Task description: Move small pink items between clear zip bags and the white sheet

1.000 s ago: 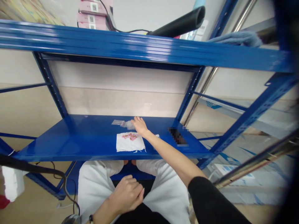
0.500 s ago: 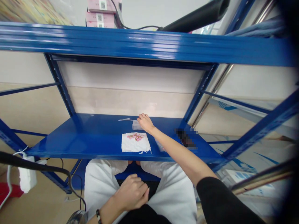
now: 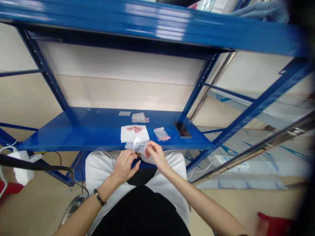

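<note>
Thin clear plastic bags (image 3: pixel 140 143) are at the shelf's front edge, with my right hand (image 3: pixel 156 155) pinching them at their right side. My left hand (image 3: pixel 124 165) is to the left, its fingertips close to the bags and its thumb spread away from the fingers; nothing shows in its grip. Just behind the bags lies a white cloth or paper square (image 3: pixel 126 135) with a heap of small pink pieces (image 3: pixel 136 128) on it. Right of this square is a clear zip bag (image 3: pixel 161 134) with pinkish pieces along its lower edge.
Further back on the blue shelf (image 3: pixel 86 131) lie a small stack of clear bags (image 3: pixel 139 117) and a single flat bag (image 3: pixel 124 113). A blurred-out dark object (image 3: pixel 182 129) is at the right. A blue beam (image 3: pixel 103 19) crosses above; a white power strip (image 3: pixel 23 168) hangs left.
My right hand has come from the rear stack to the front edge with clear bags. My left hand has risen from my lap towards them, its fingers opening. The view has tilted down.
</note>
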{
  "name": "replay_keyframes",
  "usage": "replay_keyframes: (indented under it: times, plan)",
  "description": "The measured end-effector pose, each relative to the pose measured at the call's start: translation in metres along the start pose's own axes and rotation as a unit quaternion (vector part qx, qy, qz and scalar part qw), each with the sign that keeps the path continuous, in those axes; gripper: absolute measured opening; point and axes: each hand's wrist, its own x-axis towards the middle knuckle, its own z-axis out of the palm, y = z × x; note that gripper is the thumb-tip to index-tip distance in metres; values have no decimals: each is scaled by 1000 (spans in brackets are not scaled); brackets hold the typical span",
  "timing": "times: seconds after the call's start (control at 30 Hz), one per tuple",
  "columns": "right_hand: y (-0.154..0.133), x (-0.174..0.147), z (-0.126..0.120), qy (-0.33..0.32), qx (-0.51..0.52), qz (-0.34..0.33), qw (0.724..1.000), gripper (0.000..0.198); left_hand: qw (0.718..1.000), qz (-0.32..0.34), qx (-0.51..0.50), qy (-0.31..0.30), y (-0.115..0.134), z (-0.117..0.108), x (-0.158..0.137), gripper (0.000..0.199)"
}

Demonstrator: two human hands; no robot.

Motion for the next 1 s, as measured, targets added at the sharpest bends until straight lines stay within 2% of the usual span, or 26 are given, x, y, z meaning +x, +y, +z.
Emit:
replay_keyframes:
  times: [0.07,0.17,0.33,0.43,0.53,0.63,0.77,0.9,1.0]
  plan:
    - [10,-30,6,18,-2,25,1000,23,999,-4,1,-40,-1,0,0,3]
    - [19,-47,12,28,-18,43,999,25,994,-19,-11,-103,1,5,-1,9]
    - [27,-39,11,-12,6,64,998,27,979,-110,-73,-158,6,16,1,17]
    - [31,-34,4,-43,11,67,997,26,959,-167,-140,-180,5,18,4,20]
    - [31,-33,-2,-93,9,69,993,25,937,-196,-199,-212,4,16,5,23]
    - [26,-34,-4,-126,9,70,990,24,925,-210,-217,-232,5,13,5,27]
    - [23,-35,-2,-117,-2,76,990,17,929,-213,-183,-239,7,11,4,29]
    - [26,-34,-3,-42,-84,65,993,13,948,-224,-87,-207,6,12,2,25]
    - [26,-37,-2,-1,-164,24,986,13,965,-182,-2,-188,4,13,-2,22]
